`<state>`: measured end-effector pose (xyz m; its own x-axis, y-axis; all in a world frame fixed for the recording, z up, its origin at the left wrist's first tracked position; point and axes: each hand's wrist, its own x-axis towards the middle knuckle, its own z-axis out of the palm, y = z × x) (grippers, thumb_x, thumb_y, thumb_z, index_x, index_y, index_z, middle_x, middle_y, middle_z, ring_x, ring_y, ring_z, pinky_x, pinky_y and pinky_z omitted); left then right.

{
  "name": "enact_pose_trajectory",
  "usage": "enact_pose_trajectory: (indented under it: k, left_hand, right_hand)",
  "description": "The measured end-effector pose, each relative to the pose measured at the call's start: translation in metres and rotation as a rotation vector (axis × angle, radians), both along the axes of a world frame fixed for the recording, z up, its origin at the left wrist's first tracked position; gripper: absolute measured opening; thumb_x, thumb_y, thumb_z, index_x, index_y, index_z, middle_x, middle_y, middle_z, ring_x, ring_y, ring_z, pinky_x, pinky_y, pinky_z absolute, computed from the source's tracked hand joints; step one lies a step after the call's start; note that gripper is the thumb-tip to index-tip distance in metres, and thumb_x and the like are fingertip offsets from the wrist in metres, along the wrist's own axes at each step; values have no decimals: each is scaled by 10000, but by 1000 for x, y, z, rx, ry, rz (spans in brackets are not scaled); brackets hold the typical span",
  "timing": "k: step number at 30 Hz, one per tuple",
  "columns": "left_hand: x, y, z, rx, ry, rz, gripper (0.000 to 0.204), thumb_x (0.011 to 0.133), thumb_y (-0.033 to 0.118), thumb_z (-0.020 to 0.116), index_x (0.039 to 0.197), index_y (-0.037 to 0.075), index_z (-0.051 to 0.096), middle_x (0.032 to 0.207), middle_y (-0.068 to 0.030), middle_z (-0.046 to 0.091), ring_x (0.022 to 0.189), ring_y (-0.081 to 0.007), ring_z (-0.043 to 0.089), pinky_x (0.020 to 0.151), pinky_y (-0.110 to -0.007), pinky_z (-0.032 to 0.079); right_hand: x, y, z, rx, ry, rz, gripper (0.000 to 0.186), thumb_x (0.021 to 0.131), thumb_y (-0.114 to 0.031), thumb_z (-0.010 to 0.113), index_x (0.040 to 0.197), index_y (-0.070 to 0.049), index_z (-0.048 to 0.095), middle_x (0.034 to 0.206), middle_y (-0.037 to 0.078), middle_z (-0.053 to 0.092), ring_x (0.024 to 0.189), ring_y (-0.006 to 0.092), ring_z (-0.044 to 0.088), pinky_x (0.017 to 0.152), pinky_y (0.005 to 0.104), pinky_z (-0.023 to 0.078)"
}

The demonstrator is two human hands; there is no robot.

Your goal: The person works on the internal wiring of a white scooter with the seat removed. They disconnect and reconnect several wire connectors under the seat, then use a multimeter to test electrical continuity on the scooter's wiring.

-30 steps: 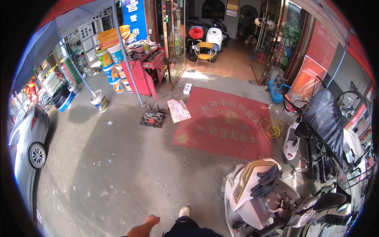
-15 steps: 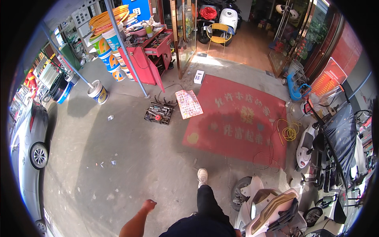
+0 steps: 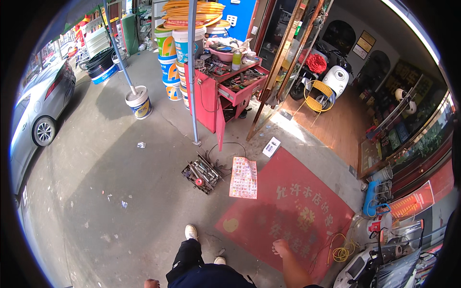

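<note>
My right hand (image 3: 281, 247) hangs over the red mat (image 3: 269, 192), with its fingers loosely bent, slightly apart and nothing in them. Only a small part of my left hand (image 3: 152, 283) shows at the lower edge, and its fingers are hidden. Ahead of my feet, a black tray of hand tools (image 3: 201, 174) rests on the concrete. Beside it lies a printed sheet (image 3: 244, 177) with rows of small pictures, overlapping the mat. Neither hand touches these things. One light shoe (image 3: 191, 232) is forward, the other partly under me.
A red tool cabinet (image 3: 204, 103) with an open drawer stands behind a grey pole (image 3: 191, 72). A weighted bucket (image 3: 139, 102) holds another pole. Further right are a glass door (image 3: 283, 57), a yellow chair (image 3: 317, 102), a blue compressor (image 3: 372, 198) and a coiled yellow hose (image 3: 343, 252).
My view has turned right and moved nearer the tool tray and cabinet. My right hand has swung forward into view; my left has dropped back to the lower edge. The scooter at lower right has left view.
</note>
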<state>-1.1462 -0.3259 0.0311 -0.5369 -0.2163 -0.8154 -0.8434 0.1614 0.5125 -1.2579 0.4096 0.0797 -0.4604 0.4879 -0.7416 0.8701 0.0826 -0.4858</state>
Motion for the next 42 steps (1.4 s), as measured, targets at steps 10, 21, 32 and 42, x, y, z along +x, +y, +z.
enact_pose_trajectory:
  k: [10, 21, 32, 42]
  left_hand:
    - [-195, 108, -30, 210, -279, 104, 230, 905, 298, 583, 823, 98, 662, 690, -58, 587, 598, -167, 535, 546, -351, 459]
    - [-503, 217, 225, -148, 377, 513, 265, 930, 214, 586, 1055, -13, 639, 902, -108, 684, 801, -193, 663, 685, -307, 534]
    - [-175, 413, 182, 3, -516, 681, 291, 928, 215, 565, 1120, 8, 637, 905, -127, 676, 759, -226, 665, 609, -355, 546]
    - [-291, 438, 231, -186, -91, 842, 346, 950, 256, 595, 1170, -6, 649, 947, -105, 693, 809, -186, 670, 659, -306, 526]
  right_hand:
    - [-377, 21, 88, 143, 231, 265, 181, 918, -197, 635, 1020, -50, 663, 829, 43, 664, 661, 131, 635, 543, 303, 520]
    - [-896, -34, 225, 616, 754, 927, 306, 865, -216, 621, 1056, 22, 648, 1007, 270, 676, 984, 432, 642, 873, 489, 515]
    - [-1111, -62, 215, 973, 612, 1103, 602, 740, -328, 795, 1197, -13, 562, 1267, 191, 588, 1201, 374, 553, 975, 478, 492]
    - [-871, -75, 259, -1202, 705, 408, 371, 930, -314, 613, 1190, -50, 599, 1030, 74, 675, 886, 212, 644, 789, 410, 526]
